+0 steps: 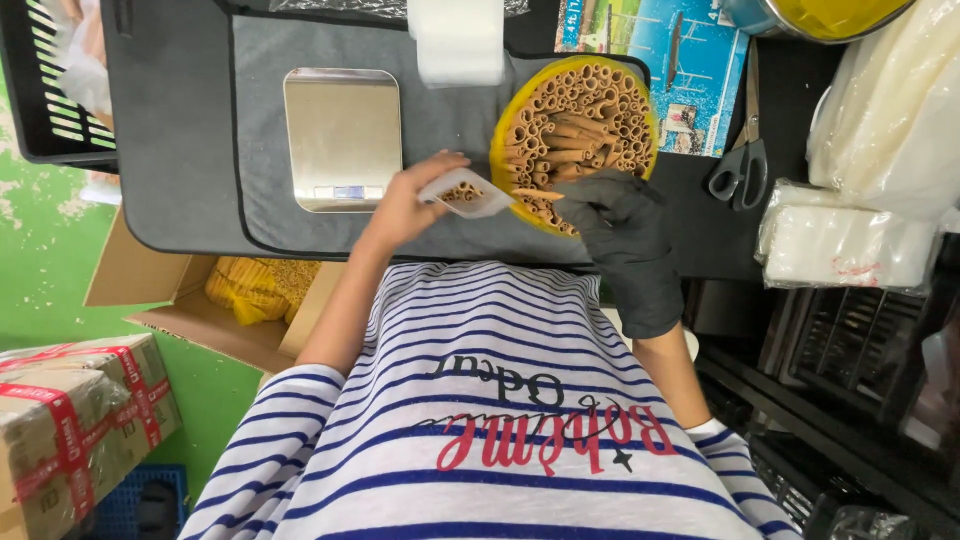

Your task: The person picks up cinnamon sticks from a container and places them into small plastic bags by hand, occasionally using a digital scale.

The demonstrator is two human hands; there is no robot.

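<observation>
My left hand (405, 205) is bare and holds a small clear plastic bag (470, 195) with a few brown rolled sticks inside. My right hand (615, 220) wears a black glove and pinches one brown stick (537, 194), whose tip is at the bag's mouth. Just behind both hands a yellow bowl (497, 140) lies tilted toward me, packed with several of the same sticks (580, 120). Everything sits above a grey mat (200, 120) on the table.
A steel kitchen scale (342, 138) is left of the bowl. Black scissors (742, 165) and a stack of clear bags (845, 240) lie to the right. A white roll (458, 40) stands at the back, a black crate (50, 90) far left, an open cardboard box (200, 300) below the table.
</observation>
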